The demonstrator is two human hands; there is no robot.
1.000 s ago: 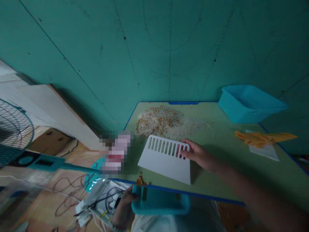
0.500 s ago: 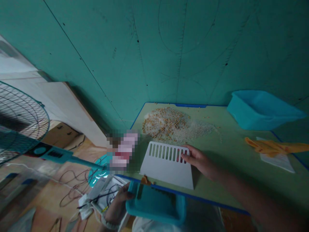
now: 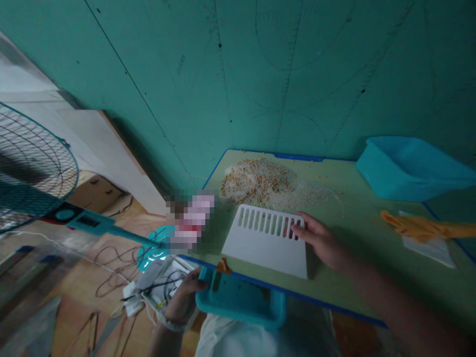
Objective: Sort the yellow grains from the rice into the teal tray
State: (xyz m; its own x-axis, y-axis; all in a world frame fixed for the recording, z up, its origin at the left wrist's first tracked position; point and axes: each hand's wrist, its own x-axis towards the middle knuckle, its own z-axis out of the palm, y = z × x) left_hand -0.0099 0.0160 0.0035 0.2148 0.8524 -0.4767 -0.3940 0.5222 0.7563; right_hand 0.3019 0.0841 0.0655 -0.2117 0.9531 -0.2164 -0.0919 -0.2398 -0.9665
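Observation:
A white slotted scraper board point(image 3: 266, 250) is gripped at its right upper corner by my right hand point(image 3: 320, 240), the fingers passing through or behind the end slots. It rests tilted on the pale green table point(image 3: 357, 243), just in front of a pile of grain mixed with yellow beans point(image 3: 258, 181). Below the table's front edge, my left hand point(image 3: 188, 295) holds a small blue tray point(image 3: 241, 300) by its left end, thumb over the rim. The tray has dark bits in it, too small to name.
A large blue basin point(image 3: 409, 171) stands at the table's right rear. Near it an orange cloth point(image 3: 416, 225) lies over a white sheet point(image 3: 431, 250). On the left are a fan point(image 3: 33, 168) and cables point(image 3: 111, 267) on the floor. A green wall point(image 3: 186, 89) rises behind.
The view has shifted slightly, so most things sit a little higher in the picture. The scraper board appears slightly further right; both hands keep their holds.

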